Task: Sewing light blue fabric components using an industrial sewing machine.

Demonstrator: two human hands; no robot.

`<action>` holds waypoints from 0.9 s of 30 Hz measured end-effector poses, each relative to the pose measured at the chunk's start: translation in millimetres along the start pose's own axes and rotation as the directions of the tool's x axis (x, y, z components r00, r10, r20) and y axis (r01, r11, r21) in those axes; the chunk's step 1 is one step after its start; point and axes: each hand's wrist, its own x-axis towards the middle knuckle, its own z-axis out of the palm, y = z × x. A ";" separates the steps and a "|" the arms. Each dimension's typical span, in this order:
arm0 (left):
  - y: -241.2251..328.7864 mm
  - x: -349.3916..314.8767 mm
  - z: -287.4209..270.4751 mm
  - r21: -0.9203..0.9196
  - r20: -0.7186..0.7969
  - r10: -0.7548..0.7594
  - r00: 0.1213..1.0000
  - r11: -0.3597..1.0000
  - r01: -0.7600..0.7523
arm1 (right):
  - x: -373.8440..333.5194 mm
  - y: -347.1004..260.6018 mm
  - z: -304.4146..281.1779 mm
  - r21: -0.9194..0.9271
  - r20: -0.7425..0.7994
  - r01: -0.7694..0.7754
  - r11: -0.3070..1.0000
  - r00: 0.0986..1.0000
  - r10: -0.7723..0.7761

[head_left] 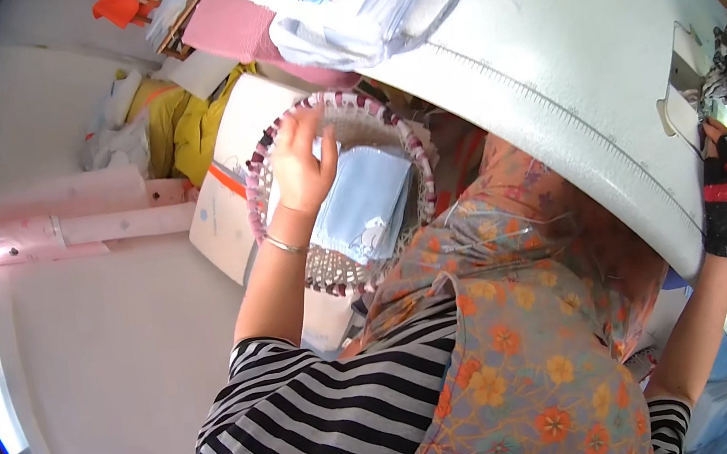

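Observation:
My left hand [303, 166] is raised over a round basket [416, 149] with a rim wrapped in pink, white and dark strips. Its thumb stands apart from the fingers and it holds nothing. In the basket lies a stack of light blue cloth pieces [364, 199] with a white printed figure, just beside this hand. My right hand [726, 187] wears a black and red fingerless glove. It is at the metal needle area of a sewing machine [726, 74], its bare fingertips close together. What they pinch, if anything, is too small to make out.
A pale worktable [544, 50] with a ruler scale along its curved edge carries a pile of pale blue and white cloth [387, 7]. Pink fabric [234, 21] hangs at its far left. Yellow cloth [188, 122] and pink rolls [113, 217] are along the wall.

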 end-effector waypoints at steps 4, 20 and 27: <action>83.7 130.3 -43.4 0.174 -0.342 0.484 0.805 0.875 -0.452 | -2.8 5.1 2.2 -0.089 -0.002 0.043 0.995 0.999 -0.043; 88.1 216.4 -16.6 0.134 0.225 0.177 0.958 0.969 -0.210 | -6.7 0.9 6.0 0.026 -0.016 0.023 0.999 1.000 -0.022; 94.2 219.0 -8.9 0.339 0.185 0.193 0.964 0.908 -0.247 | -4.7 -5.9 5.4 0.039 -0.021 0.040 0.998 0.999 -0.040</action>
